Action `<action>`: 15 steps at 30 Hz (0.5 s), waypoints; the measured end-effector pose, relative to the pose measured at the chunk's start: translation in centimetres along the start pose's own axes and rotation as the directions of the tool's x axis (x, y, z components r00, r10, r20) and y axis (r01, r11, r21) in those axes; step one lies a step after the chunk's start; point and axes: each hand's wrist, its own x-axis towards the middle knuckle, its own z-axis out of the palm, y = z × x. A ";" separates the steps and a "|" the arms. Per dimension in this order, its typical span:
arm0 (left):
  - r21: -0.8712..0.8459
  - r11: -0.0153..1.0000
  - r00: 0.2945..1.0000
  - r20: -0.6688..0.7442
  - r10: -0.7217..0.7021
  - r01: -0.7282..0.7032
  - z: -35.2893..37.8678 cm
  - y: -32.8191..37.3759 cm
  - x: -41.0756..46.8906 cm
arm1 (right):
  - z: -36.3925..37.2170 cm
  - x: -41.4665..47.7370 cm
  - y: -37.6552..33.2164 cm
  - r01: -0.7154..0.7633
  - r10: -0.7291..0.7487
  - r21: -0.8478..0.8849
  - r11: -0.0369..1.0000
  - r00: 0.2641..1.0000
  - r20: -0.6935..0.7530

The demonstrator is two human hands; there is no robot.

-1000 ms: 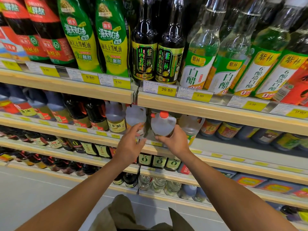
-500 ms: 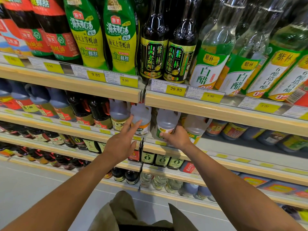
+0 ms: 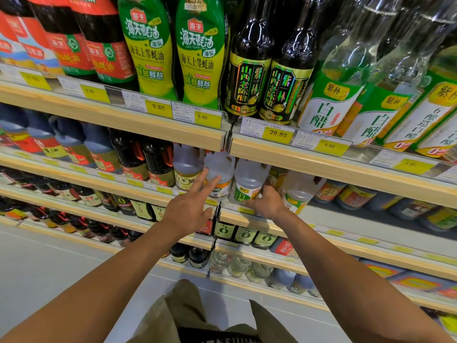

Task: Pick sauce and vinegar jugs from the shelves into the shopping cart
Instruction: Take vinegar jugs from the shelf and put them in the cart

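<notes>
Jug [image 3: 220, 165] touches left fingers [image 3: 212, 182]; right hand [image 3: 268, 203] grips neighbour [image 3: 248, 179].

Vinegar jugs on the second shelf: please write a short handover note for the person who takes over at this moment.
Left hand: open, with two straight fingers touching the orange-label vinegar jug.
Right hand: grips the green-label white vinegar jug low down, with the thumb on its right side.
Both jugs stand upright on the second shelf. The dark sauce jugs stand further left on the same shelf.
Done: no jug is off the shelf, and the cart is not in view.
Left: lift the gripped jug out, put it in the cart, then fetch a sauce jug.
</notes>
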 end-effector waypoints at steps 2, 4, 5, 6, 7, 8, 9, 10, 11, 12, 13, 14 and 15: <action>-0.004 1.000 1.000 0.004 0.001 -0.001 -0.2 0.0 0.0 | -0.2 -0.3 -0.1 -0.002 0.002 0.039 0.999 1.000 -0.002; -0.008 1.000 1.000 -0.014 0.004 -0.004 -0.2 -0.1 0.0 | -0.2 -0.5 0.5 0.002 -0.003 0.040 0.999 1.000 0.005; -0.015 1.000 0.999 -0.033 0.005 -0.005 -0.2 0.0 -0.1 | -0.3 -0.7 0.9 0.019 -0.019 0.044 0.999 1.000 0.004; -0.029 1.000 0.998 -0.060 0.004 -0.006 -0.1 0.0 -0.1 | -0.5 -1.2 1.3 0.051 -0.051 0.048 0.998 0.999 0.002; -0.050 0.999 0.996 -0.092 -0.003 -0.002 -0.1 0.1 -0.1 | -0.7 -1.9 1.8 0.090 -0.090 0.049 0.995 0.996 0.002; -0.072 0.997 0.992 -0.123 -0.013 0.004 -0.1 0.3 0.0 | -1.2 -2.7 2.4 0.111 -0.111 0.036 0.993 0.994 -0.022; -0.089 0.996 0.988 -0.153 -0.020 0.007 -0.1 0.7 0.1 | -1.7 -3.6 3.2 0.118 -0.115 0.039 0.992 0.991 -0.074; -0.099 0.995 0.983 -0.180 -0.022 0.004 -0.2 1.2 0.3 | -2.2 -4.4 4.2 0.109 -0.098 0.058 0.992 0.983 -0.156; -0.111 0.994 0.980 -0.198 -0.020 -0.002 -0.3 1.9 0.7 | -2.8 -5.1 5.2 0.112 -0.085 0.088 0.990 0.960 -0.267; -0.133 0.991 0.978 -0.208 -0.015 -0.013 -0.6 2.6 1.1 | -3.5 -5.8 5.8 0.121 -0.070 0.111 0.986 0.920 -0.385; -0.157 0.987 0.977 -0.211 0.001 -0.035 -0.9 3.4 1.7 | -4.2 -6.2 6.3 0.134 -0.047 0.144 0.981 0.870 -0.490; -0.175 0.983 0.979 -0.202 0.019 -0.056 -1.2 4.0 2.4 | -4.9 -6.3 6.9 0.143 -0.020 0.174 0.974 0.825 -0.565; -0.183 0.981 0.983 -0.178 0.033 -0.066 -1.5 4.6 3.2 | -5.5 -6.1 7.4 0.149 0.000 0.193 0.970 0.794 -0.608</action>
